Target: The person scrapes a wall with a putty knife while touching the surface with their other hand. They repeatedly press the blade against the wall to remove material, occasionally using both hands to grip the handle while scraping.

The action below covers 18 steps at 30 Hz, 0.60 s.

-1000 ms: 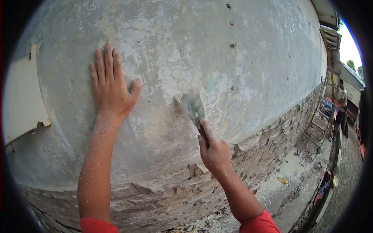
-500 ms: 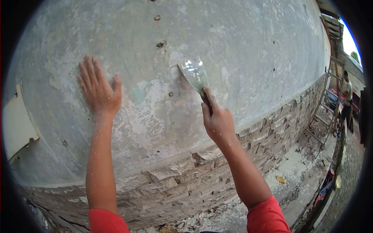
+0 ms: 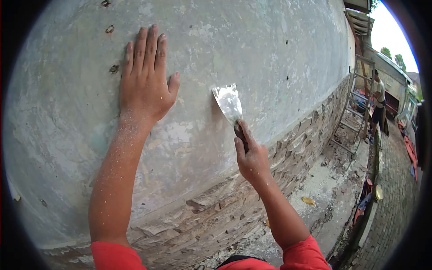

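My left hand [image 3: 147, 87] lies flat against the grey-green wall [image 3: 193, 63], its fingers stretched upward and the thumb apart. Pale flecks cover its wrist and forearm. My right hand [image 3: 252, 155] is wrapped round the dark handle of a wide metal scraper [image 3: 228, 103]. The blade points up and slightly left, its broad edge at the wall surface to the right of my left hand. Worn, lighter patches and small holes mark the wall.
Rough stone cladding [image 3: 216, 202] runs along the wall's foot. A ladder [image 3: 357, 103] leans at the right, beside a standing person [image 3: 379, 99]. Debris and a yellow leaf [image 3: 308, 200] lie on the ground, with a brick path [image 3: 391, 211] farther right.
The view has shifted right along the wall. My left hand has moved up and rightward over the wall, nearer the scraper. My right hand still grips the scraper, now on another spot.
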Each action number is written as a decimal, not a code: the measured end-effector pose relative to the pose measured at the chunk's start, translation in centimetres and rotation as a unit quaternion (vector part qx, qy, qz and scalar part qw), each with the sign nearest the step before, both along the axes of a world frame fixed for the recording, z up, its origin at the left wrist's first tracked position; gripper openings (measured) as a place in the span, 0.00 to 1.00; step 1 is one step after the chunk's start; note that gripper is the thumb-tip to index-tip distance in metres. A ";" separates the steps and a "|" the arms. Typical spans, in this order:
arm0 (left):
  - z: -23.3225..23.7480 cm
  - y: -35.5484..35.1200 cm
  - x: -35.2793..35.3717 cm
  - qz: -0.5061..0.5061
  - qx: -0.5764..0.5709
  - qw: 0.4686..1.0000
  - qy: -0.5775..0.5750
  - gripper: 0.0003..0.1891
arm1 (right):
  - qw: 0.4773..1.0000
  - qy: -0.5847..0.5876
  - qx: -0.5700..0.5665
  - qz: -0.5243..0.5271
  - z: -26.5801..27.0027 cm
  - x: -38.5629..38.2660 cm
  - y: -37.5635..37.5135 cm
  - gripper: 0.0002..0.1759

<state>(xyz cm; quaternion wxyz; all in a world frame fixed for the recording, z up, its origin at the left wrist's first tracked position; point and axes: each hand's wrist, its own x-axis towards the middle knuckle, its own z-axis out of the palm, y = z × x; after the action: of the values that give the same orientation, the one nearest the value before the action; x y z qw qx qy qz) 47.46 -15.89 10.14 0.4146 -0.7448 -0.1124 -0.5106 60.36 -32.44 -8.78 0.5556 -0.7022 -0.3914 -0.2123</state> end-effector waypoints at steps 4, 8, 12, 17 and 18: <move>2.6 -0.8 4.4 0.024 0.039 0.998 -0.035 0.34 | 0.999 -0.028 0.031 -0.019 11.0 2.5 -0.3 0.25; 3.8 -0.6 6.3 0.035 0.087 0.991 -0.097 0.31 | 0.998 -0.055 0.009 -0.007 10.8 5.0 -0.5 0.27; 3.7 0.3 6.1 0.034 0.110 0.988 -0.103 0.28 | 0.993 -0.113 0.011 0.021 4.9 6.5 -0.6 0.28; 3.8 -0.8 9.2 0.031 0.107 0.984 -0.137 0.28 | 0.996 -0.091 0.009 0.014 13.9 12.8 -3.4 0.25; 3.5 -1.4 10.6 0.021 0.103 0.982 -0.154 0.28 | 0.994 -0.107 0.015 0.007 14.5 14.3 -4.4 0.25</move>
<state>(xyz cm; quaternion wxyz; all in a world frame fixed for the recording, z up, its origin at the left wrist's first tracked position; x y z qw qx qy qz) 58.11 -17.34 13.66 0.4776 -0.6081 -0.1374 -0.6190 74.63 -36.89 5.76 0.5224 -0.6643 -0.4504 -0.2879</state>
